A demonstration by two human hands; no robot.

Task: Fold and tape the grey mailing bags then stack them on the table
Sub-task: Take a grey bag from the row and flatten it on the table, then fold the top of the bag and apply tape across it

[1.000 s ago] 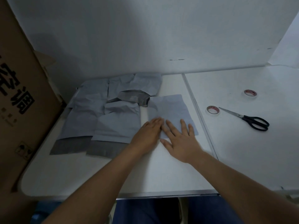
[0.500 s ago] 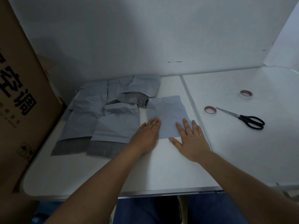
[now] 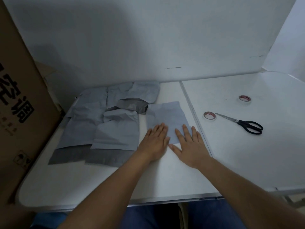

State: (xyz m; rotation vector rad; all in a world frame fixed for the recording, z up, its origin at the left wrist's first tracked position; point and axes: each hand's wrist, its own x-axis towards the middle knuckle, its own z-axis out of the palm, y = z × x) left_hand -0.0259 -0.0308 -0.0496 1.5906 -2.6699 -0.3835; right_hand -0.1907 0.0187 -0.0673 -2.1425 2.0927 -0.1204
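Observation:
A folded grey mailing bag (image 3: 166,115) lies flat on the white table (image 3: 92,182), just left of the seam between the two tabletops. My left hand (image 3: 155,142) presses its near left corner with straight fingers. My right hand (image 3: 189,146) lies flat on its near right edge, fingers spread. To the left sits a loose pile of several unfolded grey mailing bags (image 3: 107,123), some with dark flaps showing. Two tape rolls, one near (image 3: 209,115) and one farther back (image 3: 245,99), lie on the right tabletop.
Black-handled scissors (image 3: 244,125) lie beside the near tape roll. A tall cardboard box (image 3: 18,113) stands against the table's left side. White panels (image 3: 148,38) wall off the back and right. The table's front edge runs just above my knees.
My right hand slid right along the folded bag's near edge and has come back slightly toward the left hand. The left hand stays put on the bag's corner.

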